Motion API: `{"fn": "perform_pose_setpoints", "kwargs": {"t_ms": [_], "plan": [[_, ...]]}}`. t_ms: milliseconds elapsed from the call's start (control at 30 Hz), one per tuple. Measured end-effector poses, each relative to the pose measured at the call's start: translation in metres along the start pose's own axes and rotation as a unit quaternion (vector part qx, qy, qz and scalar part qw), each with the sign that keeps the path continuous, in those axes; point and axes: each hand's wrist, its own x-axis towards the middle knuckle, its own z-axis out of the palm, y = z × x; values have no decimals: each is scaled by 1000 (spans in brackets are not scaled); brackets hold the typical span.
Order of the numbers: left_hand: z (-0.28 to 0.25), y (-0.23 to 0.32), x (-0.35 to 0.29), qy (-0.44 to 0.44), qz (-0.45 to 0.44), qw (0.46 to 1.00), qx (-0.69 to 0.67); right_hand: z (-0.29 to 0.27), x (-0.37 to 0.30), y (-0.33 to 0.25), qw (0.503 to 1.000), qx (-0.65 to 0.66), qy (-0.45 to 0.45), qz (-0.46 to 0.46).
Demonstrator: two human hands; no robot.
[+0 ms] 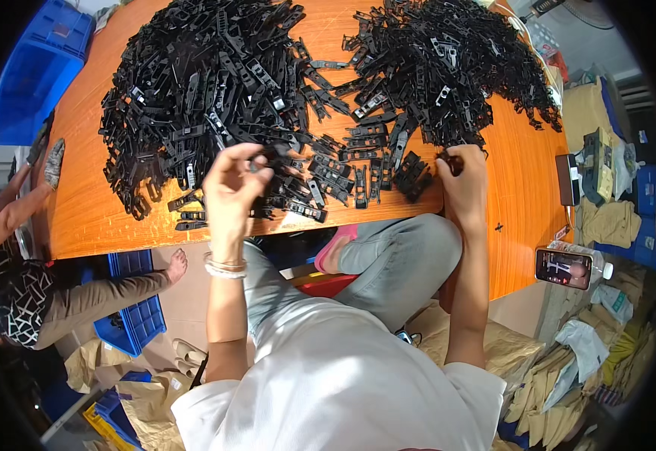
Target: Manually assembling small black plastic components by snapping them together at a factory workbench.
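My left hand (pixel 236 179) is raised over the front of the larger pile of black plastic clip-like parts (pixel 200 83). Thumb and fingers pinch a small black plastic part (pixel 274 156), blurred by motion. My right hand (pixel 466 180) is by the table's front edge with its fingers curled in. Something dark shows between those fingers, too hidden to name. Left of that hand is a blurred cluster of black parts (pixel 414 177). Between my hands, several loose black parts (pixel 331 177) lie in rough rows near the edge.
A second black pile (pixel 440 60) covers the far right of the orange wooden table (pixel 523 225). A phone (pixel 563 268) stands against a clear bottle at the right edge. Blue crates (pixel 38 75) are at the left, near another person's gloved hand (pixel 55 162). Brown sacks (pixel 568 376) lie lower right.
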Motion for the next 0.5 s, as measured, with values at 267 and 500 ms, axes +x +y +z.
{"fn": "perform_pose_setpoints", "kwargs": {"t_ms": [267,500], "plan": [[52,-13,-8,-200,-48,947,-245,-30,-12,-70,839,530,18,120],[51,-6,-13,-308,-223,841,-384,-36,-21,-109,872,483,-47,-68]]}}
